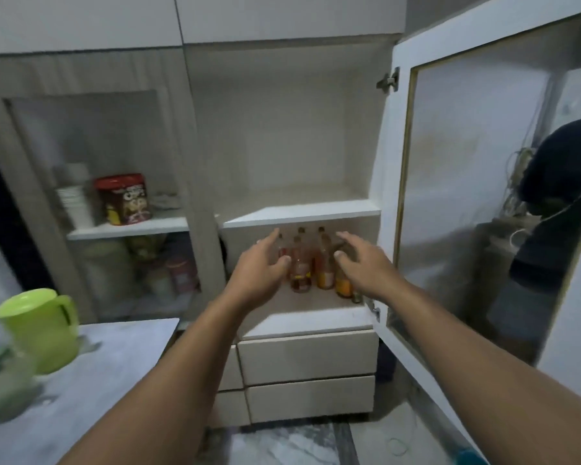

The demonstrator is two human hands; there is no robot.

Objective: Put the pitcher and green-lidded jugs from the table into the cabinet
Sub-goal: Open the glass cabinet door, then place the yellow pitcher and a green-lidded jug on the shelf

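Observation:
A lime-green pitcher (41, 327) with a lid and handle stands on the grey table (91, 370) at the left. A blurred clear jug with a green lid (0, 380) sits at the table's left edge, in front of the pitcher. The white cabinet (302, 213) stands open ahead, with a bare upper shelf. My left hand (260, 266) and my right hand (363, 263) both reach toward the lower shelf, fingers apart, holding nothing. Between them stand several glass bottles (311, 266) with orange and red liquid.
The cabinet door (477, 182) swings open at the right, glass-panelled. Behind a closed glass door on the left are a red snack tub (125, 199), stacked white cups and jars. Drawers (306, 360) sit below the open shelf. A dark garment hangs far right.

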